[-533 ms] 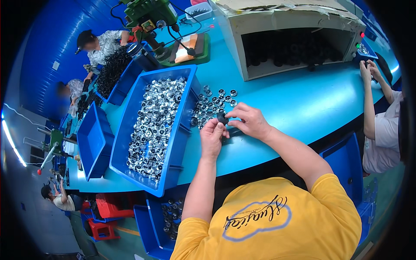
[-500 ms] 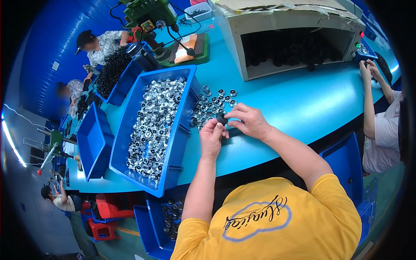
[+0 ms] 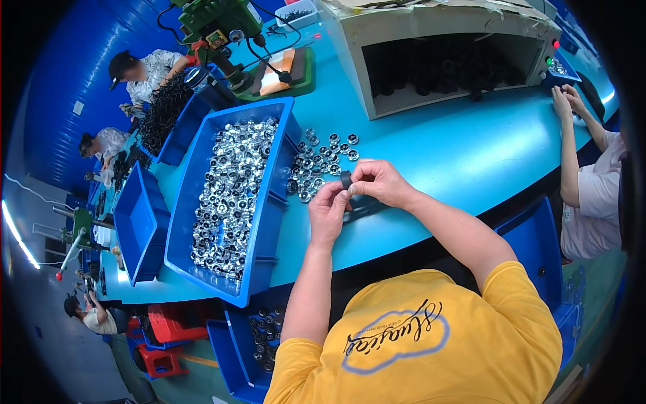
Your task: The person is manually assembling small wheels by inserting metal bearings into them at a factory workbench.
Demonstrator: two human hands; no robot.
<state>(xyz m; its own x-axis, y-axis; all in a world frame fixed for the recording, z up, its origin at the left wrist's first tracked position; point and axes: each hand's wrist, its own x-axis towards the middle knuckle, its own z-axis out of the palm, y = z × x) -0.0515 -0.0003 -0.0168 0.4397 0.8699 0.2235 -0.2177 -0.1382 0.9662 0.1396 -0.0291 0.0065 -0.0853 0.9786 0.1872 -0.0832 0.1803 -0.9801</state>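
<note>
Between my two hands is a small black ring-shaped part [image 3: 346, 179], partly hidden by the fingers. My left hand [image 3: 329, 210] grips it from the near left, thumb and fingers closed. From the right my right hand [image 3: 378, 183] pinches its other side, fingertips close to the left thumb. Just beyond and left of the hands lies a loose group of small shiny metal rings with dark centres [image 3: 323, 161] on the blue tabletop [image 3: 431, 148]. A large blue bin [image 3: 252, 269] to the left is filled with many more of these metal pieces.
An open-fronted box [image 3: 367, 74] holding dark round parts stands at the back. A green drill press [image 3: 222, 27] rises at far left, beside a bin of black parts [image 3: 168, 108] and another blue bin [image 3: 141, 222]. A co-worker's hands [image 3: 568, 101] are at the right.
The fingers of both hands have drawn closer around the black part, which is now more covered. The whole view has shifted slightly, moving the scene a little left.
</note>
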